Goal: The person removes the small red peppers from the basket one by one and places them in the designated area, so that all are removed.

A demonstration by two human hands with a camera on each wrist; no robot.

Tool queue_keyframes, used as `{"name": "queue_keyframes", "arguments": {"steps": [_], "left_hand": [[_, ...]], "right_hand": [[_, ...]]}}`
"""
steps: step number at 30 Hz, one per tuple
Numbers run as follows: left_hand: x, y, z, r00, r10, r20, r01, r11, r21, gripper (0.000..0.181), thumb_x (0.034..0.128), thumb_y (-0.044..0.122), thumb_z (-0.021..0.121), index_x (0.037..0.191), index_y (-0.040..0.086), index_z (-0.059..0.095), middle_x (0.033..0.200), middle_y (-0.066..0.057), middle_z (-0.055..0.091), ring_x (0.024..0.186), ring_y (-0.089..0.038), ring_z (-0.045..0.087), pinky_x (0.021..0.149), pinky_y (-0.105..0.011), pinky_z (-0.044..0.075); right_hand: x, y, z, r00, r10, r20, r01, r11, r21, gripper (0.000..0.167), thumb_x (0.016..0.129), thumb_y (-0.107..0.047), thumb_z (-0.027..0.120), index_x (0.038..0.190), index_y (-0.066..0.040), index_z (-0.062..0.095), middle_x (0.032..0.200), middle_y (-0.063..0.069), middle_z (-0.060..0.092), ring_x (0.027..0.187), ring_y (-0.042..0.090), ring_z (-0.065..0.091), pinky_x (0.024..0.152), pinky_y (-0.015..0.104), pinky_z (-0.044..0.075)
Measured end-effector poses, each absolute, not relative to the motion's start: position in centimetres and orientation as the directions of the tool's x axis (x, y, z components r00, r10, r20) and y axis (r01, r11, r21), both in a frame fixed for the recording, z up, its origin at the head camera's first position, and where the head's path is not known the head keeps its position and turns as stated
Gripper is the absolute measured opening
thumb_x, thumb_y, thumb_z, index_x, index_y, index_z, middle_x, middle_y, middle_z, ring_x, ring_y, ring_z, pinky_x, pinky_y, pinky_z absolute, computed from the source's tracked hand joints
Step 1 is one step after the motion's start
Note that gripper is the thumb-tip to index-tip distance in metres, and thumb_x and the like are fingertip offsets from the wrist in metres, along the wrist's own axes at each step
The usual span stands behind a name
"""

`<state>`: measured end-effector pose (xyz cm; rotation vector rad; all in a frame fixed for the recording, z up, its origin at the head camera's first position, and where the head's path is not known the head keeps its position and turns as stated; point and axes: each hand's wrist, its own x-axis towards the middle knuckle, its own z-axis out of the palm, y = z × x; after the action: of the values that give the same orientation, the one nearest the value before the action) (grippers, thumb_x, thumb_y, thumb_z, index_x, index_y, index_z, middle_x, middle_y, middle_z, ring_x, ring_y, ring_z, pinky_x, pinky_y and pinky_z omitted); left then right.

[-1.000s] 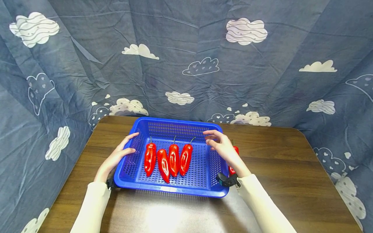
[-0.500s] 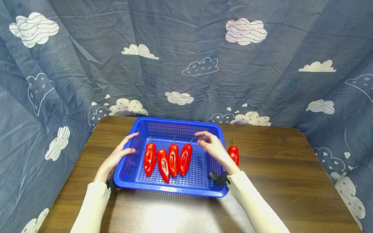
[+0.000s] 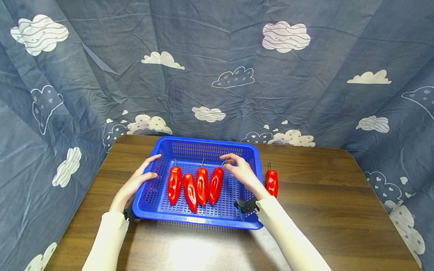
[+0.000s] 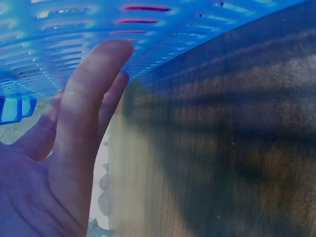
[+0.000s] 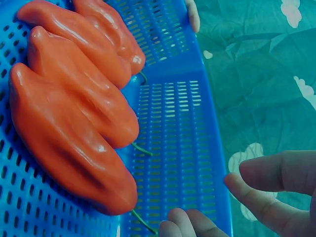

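Several shiny red peppers with thin green stems lie side by side in a blue perforated plastic basket (image 3: 217, 223). My left hand (image 3: 132, 183) holds the basket's left side, fingertips and thumb over the rim. In the left wrist view, its other fingers (image 4: 79, 123) reach up against the outside of the basket. My right hand (image 3: 241, 171) hovers inside the basket by the stem of the rightmost pepper (image 3: 216, 187), fingers loosely bent. In the right wrist view, the fingers (image 5: 276, 170) are apart from the body of that pepper (image 5: 74, 148); a fingertip overlaps the stem's end.
One more red pepper (image 3: 272, 182) lies on the wooden table (image 3: 315, 199), just right of the basket. Behind the table hangs a blue-grey curtain (image 3: 203, 56) with white clouds. A black strap device (image 3: 246, 205) sits on the right wrist.
My right hand has moved left across the basket, from its right side to the rightmost pepper's stem. The pepper outside the basket shows more now. The left hand and basket have stayed put.
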<state>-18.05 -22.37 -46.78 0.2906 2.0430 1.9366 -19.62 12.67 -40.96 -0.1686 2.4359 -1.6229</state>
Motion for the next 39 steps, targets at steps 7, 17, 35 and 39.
{"name": "queue_keyframes", "arguments": {"steps": [7, 17, 35, 39], "left_hand": [[-17.9, -22.3, -46.7, -0.93, 0.356, -0.085, -0.07, 0.054, 0.996, 0.061, 0.0956, 0.009, 0.047, 0.151, 0.019, 0.023, 0.149, -0.024, 0.018, 0.115, -0.045, 0.044, 0.08, -0.046, 0.05], [-17.9, -22.3, -46.7, -0.932, 0.348, -0.1, -0.08, 0.073, 0.994, 0.06, 0.096, 0.009, 0.046, 0.151, 0.021, 0.024, 0.15, -0.023, 0.018, 0.118, -0.045, 0.042, 0.081, -0.045, 0.05], [-17.9, -22.2, -46.6, -0.933, 0.349, -0.088, -0.071, 0.059, 0.996, 0.061, 0.0958, 0.008, 0.046, 0.151, 0.019, 0.023, 0.149, -0.024, 0.018, 0.118, -0.046, 0.041, 0.082, -0.045, 0.049], [-17.9, -22.2, -46.6, -0.932, 0.35, -0.091, -0.074, 0.061, 0.995, 0.061, 0.096, 0.008, 0.046, 0.151, 0.02, 0.023, 0.15, -0.024, 0.018, 0.118, -0.047, 0.041, 0.082, -0.045, 0.049]], "right_hand": [[-20.1, 12.2, -41.7, -0.962, -0.228, -0.152, 0.068, 0.338, -0.939, 0.038, 0.086, -0.003, 0.05, 0.123, 0.004, 0.056, 0.104, 0.025, 0.06, 0.1, 0.04, 0.056, 0.083, 0.054, 0.048], [-20.5, 11.6, -42.3, -0.943, -0.251, -0.219, 0.118, 0.362, -0.925, 0.038, 0.087, -0.001, 0.051, 0.125, 0.005, 0.054, 0.091, 0.012, 0.056, 0.091, 0.034, 0.058, 0.082, 0.053, 0.05], [-20.7, 11.1, -43.0, -0.855, -0.324, -0.405, 0.203, 0.511, -0.836, 0.047, 0.085, -0.005, 0.055, 0.131, -0.003, 0.052, 0.105, 0.014, 0.058, 0.101, 0.029, 0.055, 0.078, 0.054, 0.049], [-20.6, 10.9, -43.1, -0.843, -0.337, -0.42, 0.188, 0.547, -0.816, 0.049, 0.085, -0.006, 0.057, 0.134, -0.005, 0.05, 0.114, 0.016, 0.056, 0.102, 0.031, 0.056, 0.078, 0.055, 0.049]]}}
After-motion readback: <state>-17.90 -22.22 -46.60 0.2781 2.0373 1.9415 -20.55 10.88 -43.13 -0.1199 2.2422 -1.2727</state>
